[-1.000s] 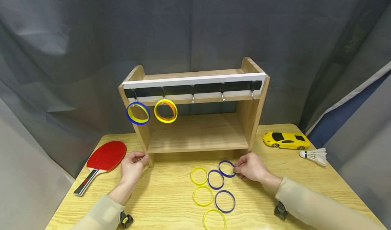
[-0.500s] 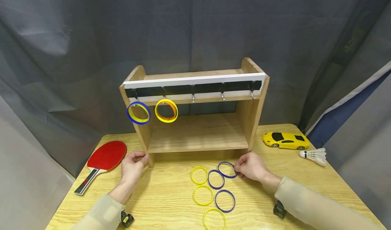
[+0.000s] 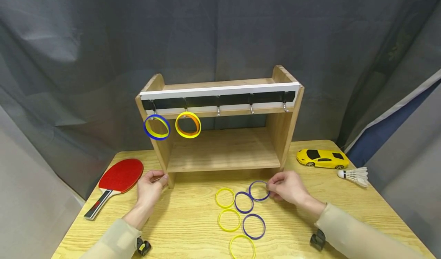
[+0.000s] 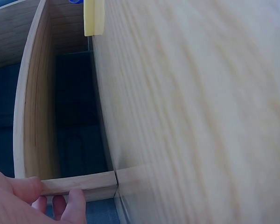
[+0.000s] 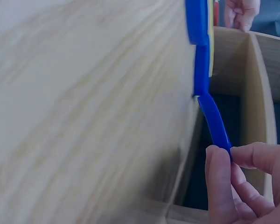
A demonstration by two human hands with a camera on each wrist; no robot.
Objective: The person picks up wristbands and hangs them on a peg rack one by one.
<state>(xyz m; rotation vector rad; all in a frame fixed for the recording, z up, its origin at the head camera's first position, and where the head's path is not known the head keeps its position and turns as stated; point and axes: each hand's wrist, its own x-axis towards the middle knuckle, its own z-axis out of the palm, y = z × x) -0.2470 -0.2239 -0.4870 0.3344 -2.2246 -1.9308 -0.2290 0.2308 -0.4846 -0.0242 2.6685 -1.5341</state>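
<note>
Right hand pinches tilted blue ring, five o'clock from rack. Left hand clamped on rack's leg, eight o'clock.

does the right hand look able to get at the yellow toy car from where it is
Probably yes: between the right hand and the yellow toy car, only open tabletop shows. That hand pinches a blue ring, though, so it would likely need to let go first.

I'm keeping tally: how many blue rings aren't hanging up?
3: one blue ring pinched by the right hand, another just left, a third lower in the head view.
</note>
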